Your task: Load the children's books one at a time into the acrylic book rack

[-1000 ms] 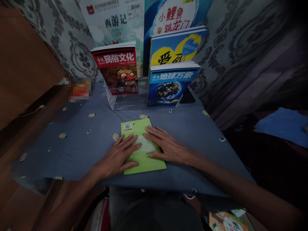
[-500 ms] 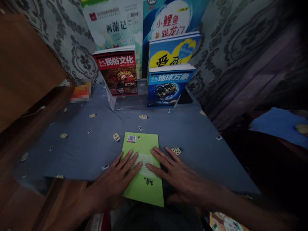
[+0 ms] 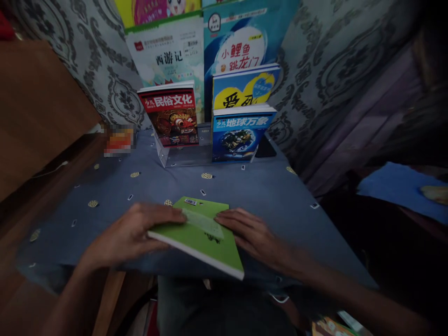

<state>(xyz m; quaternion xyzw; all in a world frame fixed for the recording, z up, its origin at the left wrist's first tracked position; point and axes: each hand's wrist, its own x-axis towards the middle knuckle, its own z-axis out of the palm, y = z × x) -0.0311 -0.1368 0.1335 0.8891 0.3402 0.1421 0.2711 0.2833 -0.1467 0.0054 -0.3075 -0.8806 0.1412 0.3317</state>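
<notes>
A green book (image 3: 196, 240), likely light, smooth and bendable, tilts near six o'clock, best held by its sides: left hand (image 3: 131, 233) pinching nine o'clock, right hand's (image 3: 259, 235) fingers over three, grip unclear.

The table (image 3: 241, 186) lies dim; beyond its right edge, blackness swallows much detail. A pixelated patch (image 3: 119, 141) masks its far left corner; outer margins smear.

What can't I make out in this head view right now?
Head view:
Green paperback book: front cover hidden underneath; back-cover paragraph too small and blurred.
Yellow-and-blue paperback: lower cover hidden by the blue globe-cover book.
Orange-and-red object: masked by pixelation.
Orange printed item: cut off by the bottom edge.
</notes>
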